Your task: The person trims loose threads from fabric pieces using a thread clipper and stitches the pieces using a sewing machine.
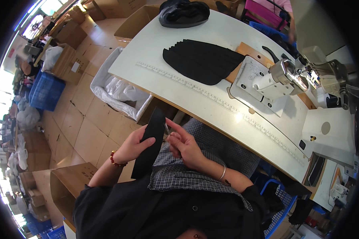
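A long, narrow black fabric piece hangs tilted over my lap, in front of the table edge. My left hand is closed on it, thumb lying across its face. Close to the fabric's right edge is my right hand, its fingers curled round a small shiny metal tool that is mostly hidden. The right index finger reaches to the fabric's edge. On the white table lies a stack of black fabric pieces with stepped edges, apart from both hands.
A sewing machine stands at the table's right. A printed ruler strip runs along the near side. Black padded items sit at the far edge. Left of the table is a lined bin; a cardboard box stands lower left, a blue basket lower right.
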Motion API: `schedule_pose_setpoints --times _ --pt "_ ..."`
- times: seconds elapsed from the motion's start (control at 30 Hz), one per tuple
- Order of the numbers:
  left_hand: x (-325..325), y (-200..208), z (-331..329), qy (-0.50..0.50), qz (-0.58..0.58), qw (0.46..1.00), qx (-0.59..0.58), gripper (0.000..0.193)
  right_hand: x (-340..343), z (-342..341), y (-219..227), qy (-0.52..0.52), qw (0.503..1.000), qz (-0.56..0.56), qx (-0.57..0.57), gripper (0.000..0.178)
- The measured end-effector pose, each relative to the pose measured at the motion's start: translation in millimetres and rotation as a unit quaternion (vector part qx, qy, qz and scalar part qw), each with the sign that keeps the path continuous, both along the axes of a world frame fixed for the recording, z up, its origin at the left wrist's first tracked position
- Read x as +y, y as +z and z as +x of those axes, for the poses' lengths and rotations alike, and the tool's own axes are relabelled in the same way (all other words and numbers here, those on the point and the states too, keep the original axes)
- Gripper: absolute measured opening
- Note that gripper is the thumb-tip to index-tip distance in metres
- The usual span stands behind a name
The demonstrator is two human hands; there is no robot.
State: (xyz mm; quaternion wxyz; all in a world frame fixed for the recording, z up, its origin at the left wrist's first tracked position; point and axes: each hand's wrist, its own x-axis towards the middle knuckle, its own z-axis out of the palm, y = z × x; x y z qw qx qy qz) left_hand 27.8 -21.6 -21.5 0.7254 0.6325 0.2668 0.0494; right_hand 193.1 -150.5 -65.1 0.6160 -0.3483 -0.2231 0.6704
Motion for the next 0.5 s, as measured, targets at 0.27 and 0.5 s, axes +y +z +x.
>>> schedule_pose_setpoints --times 0.27,0.5 --pt "-6.3 2.2 -0.1 0.008 -0.002 1.000 0.004 0.039 -1.4 -4.0 -4.6 -0.035 0.999 -0.002 0.032 0.050" --pt "-2.4 -2.7 1.7 0.041 0.048 0.998 0.008 0.038 -0.6 0.2 -4.1 -0.054 0.995 -0.054 0.060 0.051"
